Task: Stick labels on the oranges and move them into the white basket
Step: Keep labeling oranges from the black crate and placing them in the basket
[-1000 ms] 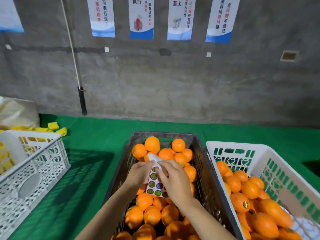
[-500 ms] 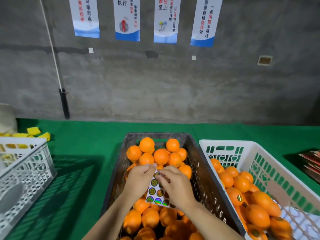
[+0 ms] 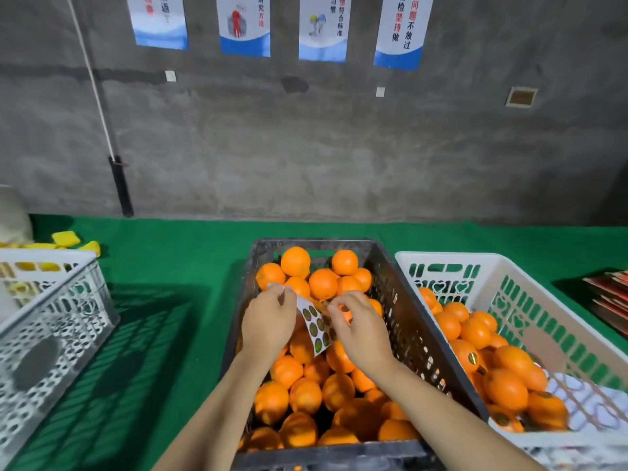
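Up comes the sticker sheet: a moment ago the white sheet of round dark labels lay low between the hands, and now it stands tilted, its top edge lifted over the pile. The left hand grips the sheet's upper left edge, fingers curled on it. The right hand has shifted to the sheet's right edge, thumb and forefinger pressed together in a pinch; whether they have a label between them I cannot tell, it is too small. My read: a label is being peeled, so sticking comes next and no orange is in hand yet.

Both hands hover over the black perforated plastic crate, which is heaped with round unlabelled oranges; roughly thirty show, the lower ones too blurred for an exact count. On the sheet I can count about six labels, the rest hidden behind the right hand.

Just beside the crate on the right sits the white slotted plastic basket, the destination, already holding about a dozen labelled oranges, with dark stickers visible on a few. So the job looks well under halfway.

Baskets: two white ones in view, as a second white perforated basket stands well apart on the left of the green cloth table. Four hanging posters line the grey wall.
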`<state>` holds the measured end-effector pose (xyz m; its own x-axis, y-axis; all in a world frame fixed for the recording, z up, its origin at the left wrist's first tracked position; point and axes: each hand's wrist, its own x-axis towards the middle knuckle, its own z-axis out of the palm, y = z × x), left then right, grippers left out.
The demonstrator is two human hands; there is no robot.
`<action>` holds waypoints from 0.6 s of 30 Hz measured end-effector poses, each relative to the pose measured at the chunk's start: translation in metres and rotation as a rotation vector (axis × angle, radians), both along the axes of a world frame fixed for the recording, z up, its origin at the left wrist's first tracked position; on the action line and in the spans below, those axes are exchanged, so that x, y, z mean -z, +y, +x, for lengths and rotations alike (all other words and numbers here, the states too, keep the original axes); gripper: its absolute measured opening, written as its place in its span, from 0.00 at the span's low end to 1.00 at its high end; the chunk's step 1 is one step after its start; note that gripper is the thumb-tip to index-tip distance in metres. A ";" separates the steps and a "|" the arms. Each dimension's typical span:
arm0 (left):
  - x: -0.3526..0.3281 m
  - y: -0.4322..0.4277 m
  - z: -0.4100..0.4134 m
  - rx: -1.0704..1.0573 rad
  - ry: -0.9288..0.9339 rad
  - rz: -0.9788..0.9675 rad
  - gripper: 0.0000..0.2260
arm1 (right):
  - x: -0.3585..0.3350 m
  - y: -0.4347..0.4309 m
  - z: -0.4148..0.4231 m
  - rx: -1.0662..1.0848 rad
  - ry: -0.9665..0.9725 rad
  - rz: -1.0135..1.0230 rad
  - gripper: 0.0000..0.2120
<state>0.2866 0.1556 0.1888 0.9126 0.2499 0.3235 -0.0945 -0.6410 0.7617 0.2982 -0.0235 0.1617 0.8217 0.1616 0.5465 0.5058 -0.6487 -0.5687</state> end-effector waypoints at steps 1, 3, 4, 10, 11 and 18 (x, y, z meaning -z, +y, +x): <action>0.000 0.002 -0.002 -0.032 -0.026 0.022 0.19 | 0.002 -0.002 0.004 0.027 0.126 0.000 0.07; 0.001 0.003 -0.005 -0.033 -0.062 0.051 0.18 | 0.006 -0.007 0.011 0.051 0.401 -0.169 0.10; 0.002 0.002 -0.006 -0.026 -0.073 0.062 0.17 | 0.009 -0.008 0.013 0.060 0.527 -0.312 0.11; 0.017 0.003 0.002 0.098 0.029 0.100 0.11 | -0.002 -0.019 0.014 -0.186 0.941 -0.661 0.08; 0.020 0.003 0.004 0.113 0.060 0.107 0.12 | -0.006 -0.021 0.013 -0.248 0.986 -0.730 0.09; 0.025 -0.014 0.008 0.237 0.121 0.271 0.17 | -0.015 -0.031 0.009 -0.364 1.071 -0.991 0.13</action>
<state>0.2946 0.1420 0.1643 0.9706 -0.0529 0.2348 -0.1840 -0.7920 0.5822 0.3070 -0.0545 0.1766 0.5848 0.3731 -0.7203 0.3603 -0.9150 -0.1814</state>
